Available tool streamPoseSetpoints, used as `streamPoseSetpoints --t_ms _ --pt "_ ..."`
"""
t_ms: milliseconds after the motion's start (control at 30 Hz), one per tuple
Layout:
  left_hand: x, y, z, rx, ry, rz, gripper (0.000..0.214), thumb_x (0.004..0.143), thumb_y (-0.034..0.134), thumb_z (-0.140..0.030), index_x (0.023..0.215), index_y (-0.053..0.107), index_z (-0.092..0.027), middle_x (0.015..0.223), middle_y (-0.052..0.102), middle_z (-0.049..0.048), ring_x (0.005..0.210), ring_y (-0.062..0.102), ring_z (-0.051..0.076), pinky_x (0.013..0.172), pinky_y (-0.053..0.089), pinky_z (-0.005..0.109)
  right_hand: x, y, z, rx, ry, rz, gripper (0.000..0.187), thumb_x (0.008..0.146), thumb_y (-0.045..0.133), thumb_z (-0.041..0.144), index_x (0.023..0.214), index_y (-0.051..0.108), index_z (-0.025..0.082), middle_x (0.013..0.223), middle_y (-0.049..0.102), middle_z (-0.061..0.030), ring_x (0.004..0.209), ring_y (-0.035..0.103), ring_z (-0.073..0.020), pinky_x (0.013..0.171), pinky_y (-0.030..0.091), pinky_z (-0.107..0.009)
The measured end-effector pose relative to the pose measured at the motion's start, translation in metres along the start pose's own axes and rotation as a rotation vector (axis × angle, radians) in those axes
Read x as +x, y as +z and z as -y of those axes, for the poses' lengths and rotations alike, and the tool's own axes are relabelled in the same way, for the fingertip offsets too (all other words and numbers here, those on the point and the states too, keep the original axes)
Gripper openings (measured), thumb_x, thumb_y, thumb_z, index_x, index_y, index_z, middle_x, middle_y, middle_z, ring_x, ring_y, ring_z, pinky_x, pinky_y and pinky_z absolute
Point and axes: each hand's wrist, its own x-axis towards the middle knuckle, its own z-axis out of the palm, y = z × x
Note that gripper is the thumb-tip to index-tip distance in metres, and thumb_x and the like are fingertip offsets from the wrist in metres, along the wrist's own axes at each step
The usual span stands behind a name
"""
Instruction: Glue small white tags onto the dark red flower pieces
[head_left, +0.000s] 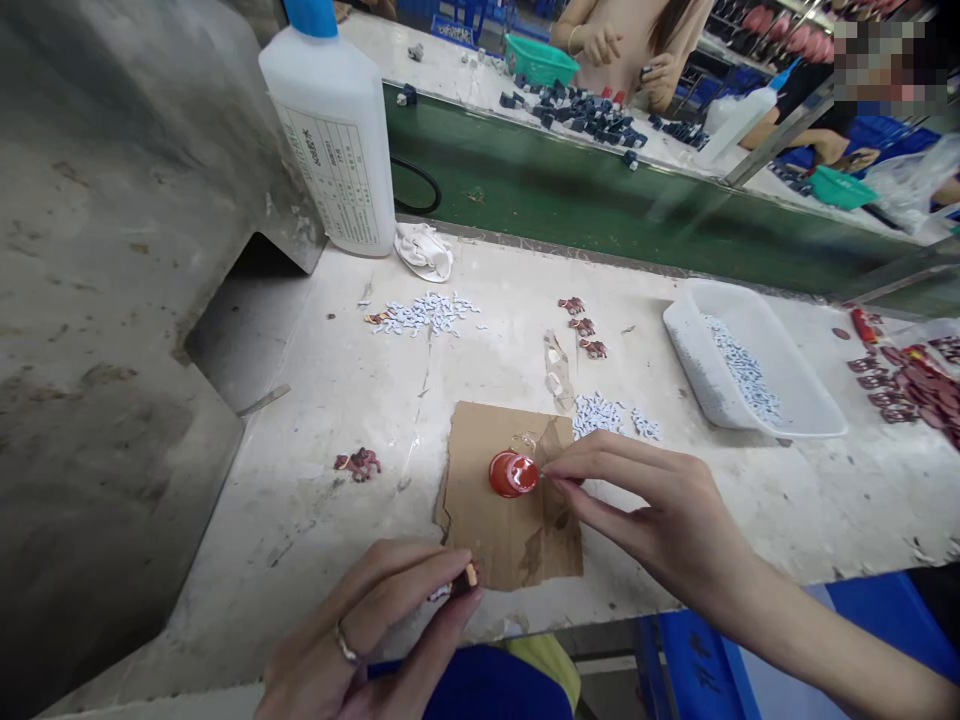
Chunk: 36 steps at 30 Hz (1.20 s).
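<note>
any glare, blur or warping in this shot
Head view: even, soft light with faint shadows; a small glare spot on the red cap; the green belt edge bows from wide-angle warping; a pixelated patch sits top right; the left hand is slightly soft.

On my torn brown cardboard sheet (510,520) sits the small red round cap (513,473); the white rectangular plastic tray (787,400) lies right, the tall white plastic bottle (334,130) behind-left.
</note>
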Motion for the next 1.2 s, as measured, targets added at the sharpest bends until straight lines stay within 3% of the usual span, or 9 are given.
streamPoseSetpoints --t_ms 333,567,867,1067,1200 --pt "-0.001 0.007 0.0 -0.077 0.026 -0.011 0.026 0.09 0.074 -0.012 0.112 0.07 -0.025 0.102 0.075 -0.0092 0.084 0.073 0.002 0.086 0.058 0.006 0.003 0.003 0.001 0.033 -0.024 -0.007 0.019 0.101 0.062 0.008 0.109 0.072 0.021 0.103 0.074 -0.0039 0.091 0.071 -0.0143 0.078 0.057 -0.026" --pt "0.003 0.019 -0.004 -0.164 0.006 0.031 0.026 0.09 0.074 -0.011 0.111 0.069 -0.026 0.103 0.077 -0.0092 0.087 0.075 0.003 0.088 0.06 0.007 -0.004 0.007 0.027 0.366 0.157 -0.103 0.021 0.092 0.07 0.006 0.097 0.077 0.026 0.092 0.079 0.0021 0.084 0.074 -0.0121 0.076 0.059 -0.022" --pt "0.0 0.028 -0.008 -0.274 -0.07 0.067 0.031 0.09 0.072 -0.007 0.112 0.069 -0.028 0.105 0.077 -0.0096 0.09 0.076 0.006 0.088 0.062 0.011 -0.014 0.019 0.036 0.513 0.174 -0.072 0.018 0.092 0.072 0.007 0.095 0.078 0.023 0.089 0.079 -0.0002 0.08 0.075 -0.0136 0.072 0.06 -0.025" --pt "0.002 0.027 -0.008 -0.212 -0.039 0.066 0.035 0.088 0.071 -0.003 0.112 0.068 -0.028 0.104 0.077 -0.0108 0.09 0.075 0.004 0.09 0.06 0.009 -0.012 0.018 0.033 0.47 0.094 -0.037 0.018 0.094 0.07 0.004 0.099 0.077 0.019 0.093 0.078 -0.0025 0.086 0.075 -0.0134 0.078 0.061 -0.023" --pt "0.001 0.025 -0.004 -0.127 0.07 0.041 0.036 0.083 0.079 -0.006 0.111 0.07 -0.026 0.103 0.078 -0.0103 0.083 0.075 0.004 0.09 0.058 0.006 -0.018 0.018 0.032 0.268 -0.079 -0.014 0.021 0.097 0.065 0.001 0.112 0.074 0.013 0.103 0.077 -0.009 0.091 0.076 -0.0145 0.078 0.062 -0.02"
